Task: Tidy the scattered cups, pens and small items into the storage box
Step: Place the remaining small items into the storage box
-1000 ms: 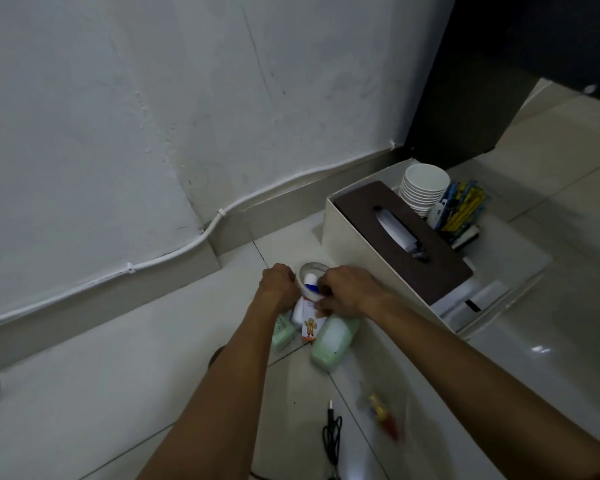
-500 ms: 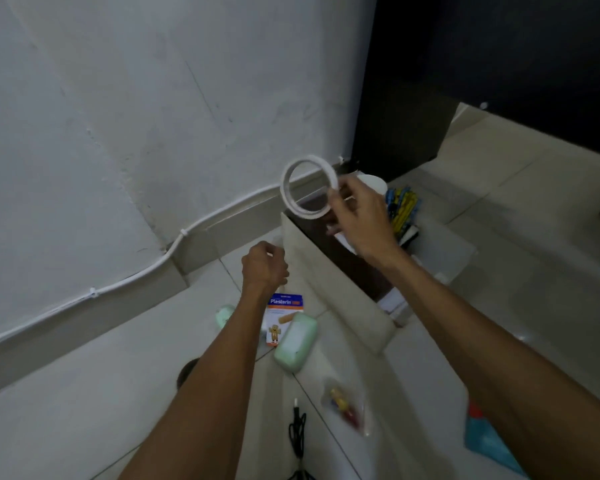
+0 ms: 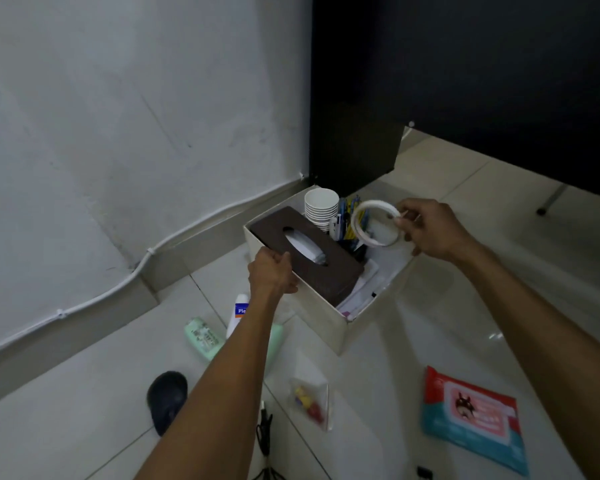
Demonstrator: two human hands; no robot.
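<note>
Now, right of centre, the right hand pinches the white tape roll just above the open part of the storage box beside the pens, while the left hand grips the brown tissue box corner; next, probably, lowering and letting go.

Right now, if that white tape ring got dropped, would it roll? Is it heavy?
Probably light: the right hand pinches the tape ring by its rim alone. It is a thin hoop with a wide hollow, so it may flex if squeezed. Being round, it would likely roll if it landed on edge on the glossy floor.
</note>
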